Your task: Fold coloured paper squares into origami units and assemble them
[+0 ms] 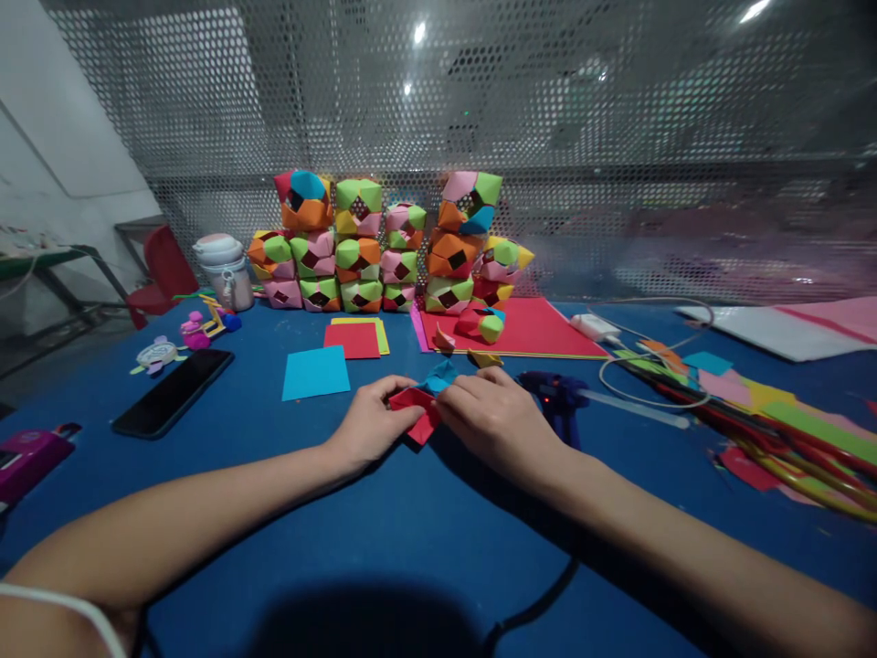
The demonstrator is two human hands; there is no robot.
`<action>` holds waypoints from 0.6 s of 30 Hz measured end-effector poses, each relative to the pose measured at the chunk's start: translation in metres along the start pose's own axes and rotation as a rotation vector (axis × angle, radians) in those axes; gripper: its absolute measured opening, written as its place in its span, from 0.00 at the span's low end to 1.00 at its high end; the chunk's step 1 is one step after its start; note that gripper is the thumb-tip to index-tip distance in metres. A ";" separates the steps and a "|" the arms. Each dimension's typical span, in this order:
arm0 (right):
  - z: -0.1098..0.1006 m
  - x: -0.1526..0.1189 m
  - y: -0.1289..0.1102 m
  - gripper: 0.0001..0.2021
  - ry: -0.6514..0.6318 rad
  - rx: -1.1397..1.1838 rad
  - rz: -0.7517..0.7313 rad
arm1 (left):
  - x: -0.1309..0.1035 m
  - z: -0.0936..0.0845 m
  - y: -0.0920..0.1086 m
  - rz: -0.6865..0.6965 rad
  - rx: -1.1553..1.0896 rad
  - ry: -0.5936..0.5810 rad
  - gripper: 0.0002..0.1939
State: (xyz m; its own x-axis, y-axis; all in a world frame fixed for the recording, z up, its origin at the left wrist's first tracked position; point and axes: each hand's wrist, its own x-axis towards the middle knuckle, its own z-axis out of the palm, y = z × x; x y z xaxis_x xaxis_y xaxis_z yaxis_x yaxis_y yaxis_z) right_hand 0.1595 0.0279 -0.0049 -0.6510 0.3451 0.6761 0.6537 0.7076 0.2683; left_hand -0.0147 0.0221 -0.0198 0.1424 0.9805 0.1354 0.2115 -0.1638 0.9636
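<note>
My left hand [374, 420] pinches a folded red paper piece [421, 422] between thumb and fingers. A folded blue paper piece [440, 375] sits just behind it, touching the red one. My right hand [497, 416] closes on the right side of these pieces; its fingertips are partly hidden, and which piece they grip most is unclear. A dark blue glue gun [558, 397], with a small red light and a clear glue stick, stands right beside my right hand. Square sheets lie ahead to the left: a blue sheet [316, 373] and a red sheet [353, 340] over yellow.
Stacked coloured paper balls [360, 260] line the back by a perforated metal screen. Larger red sheets [527, 329] lie before them. At left are a phone [174, 393], small toys and a jar [225, 270]. Paper strips [787, 411] and a white cable spread at right.
</note>
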 end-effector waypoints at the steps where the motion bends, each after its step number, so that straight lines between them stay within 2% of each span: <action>1: 0.000 0.000 0.000 0.14 -0.006 0.003 0.007 | 0.000 0.000 0.000 0.002 0.007 0.000 0.13; 5: 0.000 -0.001 0.001 0.13 -0.023 0.045 0.043 | -0.001 0.000 0.001 0.044 0.014 0.015 0.08; 7: 0.000 -0.001 0.000 0.12 -0.019 0.117 0.112 | -0.001 0.000 0.002 0.061 -0.001 0.034 0.06; 10: 0.002 -0.002 -0.006 0.07 -0.021 0.335 0.321 | -0.002 0.000 0.003 0.036 -0.061 0.068 0.04; 14: 0.005 -0.002 -0.015 0.07 -0.080 0.674 0.599 | -0.005 0.002 0.007 -0.003 -0.109 0.085 0.04; 18: 0.007 -0.002 -0.021 0.06 -0.074 0.826 0.733 | -0.008 0.004 0.010 -0.014 -0.105 0.079 0.04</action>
State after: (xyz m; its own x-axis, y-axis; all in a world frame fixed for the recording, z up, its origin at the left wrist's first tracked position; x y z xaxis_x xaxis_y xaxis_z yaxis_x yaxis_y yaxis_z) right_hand 0.1444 0.0174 -0.0167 -0.2509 0.8655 0.4335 0.4495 0.5008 -0.7397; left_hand -0.0099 0.0118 -0.0120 0.0631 0.9887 0.1359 0.1096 -0.1422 0.9838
